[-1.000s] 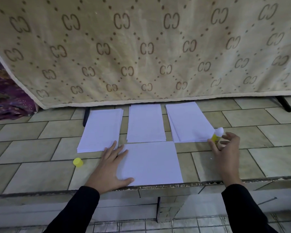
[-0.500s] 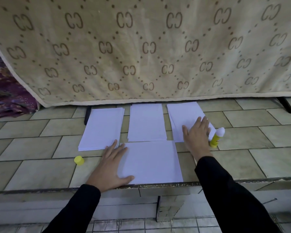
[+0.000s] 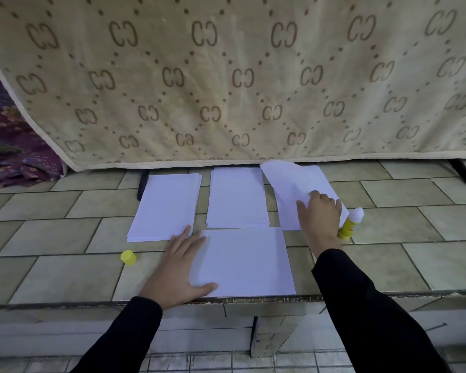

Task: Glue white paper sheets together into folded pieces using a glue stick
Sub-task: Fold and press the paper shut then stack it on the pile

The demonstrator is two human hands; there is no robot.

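Your flat left hand [image 3: 178, 267] pins the front sheet [image 3: 248, 262] steady while your right hand [image 3: 319, 214] pinches a fresh sheet [image 3: 288, 179] from the stack [image 3: 285, 223] under it.

Single head-worn wide-angle view: forward and down, close over the tiled ledge [image 3: 65, 278] — patterned cloth [image 3: 226, 76] beyond.

The glue stick [image 3: 350, 223] stands upright right beside my right hand [image 3: 320, 214], barring a sideways sweep. Beyond it the bench [image 3: 428, 224] is bare tile. The blanket [image 3: 226, 76] walls off the back, behind the 3 stacks [image 3: 237, 197]. Left of my left hand [image 3: 180, 267] sits only the cap [image 3: 128, 257].
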